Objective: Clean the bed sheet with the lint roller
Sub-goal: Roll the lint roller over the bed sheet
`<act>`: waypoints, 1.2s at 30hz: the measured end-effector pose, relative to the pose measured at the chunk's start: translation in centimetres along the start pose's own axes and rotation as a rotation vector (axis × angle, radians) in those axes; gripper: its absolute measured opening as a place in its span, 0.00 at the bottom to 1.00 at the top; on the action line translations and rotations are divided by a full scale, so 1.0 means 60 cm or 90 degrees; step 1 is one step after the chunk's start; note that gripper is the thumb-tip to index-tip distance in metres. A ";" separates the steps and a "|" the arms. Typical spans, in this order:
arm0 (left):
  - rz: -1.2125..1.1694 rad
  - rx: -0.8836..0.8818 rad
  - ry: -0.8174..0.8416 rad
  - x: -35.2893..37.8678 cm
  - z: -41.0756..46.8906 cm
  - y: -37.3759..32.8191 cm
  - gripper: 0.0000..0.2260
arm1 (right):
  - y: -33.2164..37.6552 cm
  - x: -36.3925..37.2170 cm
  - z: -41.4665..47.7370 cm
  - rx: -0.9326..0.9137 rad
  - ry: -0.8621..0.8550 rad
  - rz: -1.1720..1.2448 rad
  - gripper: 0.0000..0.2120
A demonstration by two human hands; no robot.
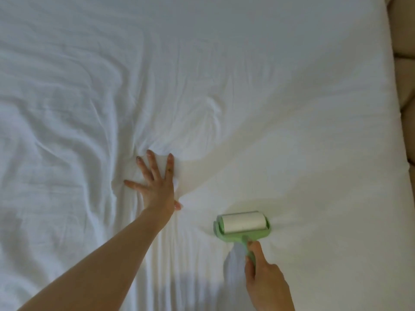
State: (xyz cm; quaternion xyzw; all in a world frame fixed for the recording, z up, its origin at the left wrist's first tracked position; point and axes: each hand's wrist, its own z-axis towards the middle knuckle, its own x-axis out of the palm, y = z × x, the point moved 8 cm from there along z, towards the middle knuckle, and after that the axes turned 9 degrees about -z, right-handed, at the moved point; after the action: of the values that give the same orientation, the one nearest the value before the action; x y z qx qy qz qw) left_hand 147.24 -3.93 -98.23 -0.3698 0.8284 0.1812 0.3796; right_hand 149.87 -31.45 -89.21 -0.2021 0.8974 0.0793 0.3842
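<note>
Closest to the camera, at the bottom right, the right hand [266, 286] has its fingers curled round the green handle of the lint roller [242, 223], with 1 digit laid along the handle toward the head. The roller's white drum sits in a green frame and lies against the bed sheet [292, 108], just ahead of that hand, in the lower right part of the view. A soft shadow falls on the fabric beside the handle.

To the left of the roller and a little farther on, well apart from it, the left hand [157, 187] lies palm down on the sheet at the end of a bare forearm that runs in from the bottom left corner. Its 4 fingers are straight and fanned wide, the thumb sticks out to the side, and it grasps nothing (it only presses flat on the cloth). Creases radiate from around its fingertips and from under the wrist.

Farther on, the white sheet is heavily wrinkled on the left and smoother on the right. At the far right edge, past the mattress border, a beige padded surface [404, 63] shows.
</note>
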 end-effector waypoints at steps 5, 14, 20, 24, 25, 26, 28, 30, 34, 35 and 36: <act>0.008 0.000 -0.008 0.000 -0.001 -0.002 0.63 | 0.057 -0.099 0.112 -0.049 -0.098 0.071 0.20; 0.044 0.021 -0.033 -0.004 -0.003 -0.009 0.60 | 0.172 -0.279 0.323 -0.079 -0.221 0.162 0.20; 0.033 0.019 -0.031 0.000 0.004 -0.007 0.62 | 0.124 -0.142 0.194 -0.038 -0.254 0.151 0.21; 0.036 0.028 -0.041 -0.005 0.001 -0.008 0.62 | 0.064 0.008 0.041 -0.001 -0.122 0.214 0.25; 0.032 0.030 -0.040 -0.005 0.000 -0.008 0.62 | 0.052 0.037 0.006 0.009 -0.083 0.216 0.25; 0.027 0.034 -0.039 -0.005 0.000 -0.008 0.62 | 0.041 0.054 -0.024 0.023 -0.065 0.207 0.23; 0.011 0.037 -0.031 -0.007 0.000 -0.006 0.63 | 0.026 0.058 -0.069 0.042 -0.065 0.142 0.18; -0.007 0.048 -0.021 -0.008 -0.001 -0.002 0.63 | 0.016 0.052 -0.093 0.062 -0.035 0.099 0.21; -0.031 0.092 -0.024 -0.011 -0.003 0.006 0.61 | 0.026 -0.006 -0.098 0.041 -0.063 0.161 0.17; -0.041 0.109 -0.032 -0.011 -0.002 0.013 0.60 | 0.037 -0.023 -0.095 0.015 -0.090 0.184 0.17; -0.057 0.134 -0.047 -0.008 0.001 0.022 0.58 | 0.048 -0.035 -0.090 -0.007 -0.109 0.203 0.17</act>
State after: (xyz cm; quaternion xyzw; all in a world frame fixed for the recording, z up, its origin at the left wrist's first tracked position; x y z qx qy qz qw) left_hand 146.51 -2.77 -97.87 -0.3579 0.8107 0.0899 0.4545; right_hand 146.43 -29.79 -84.00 -0.0517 0.8815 0.1614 0.4407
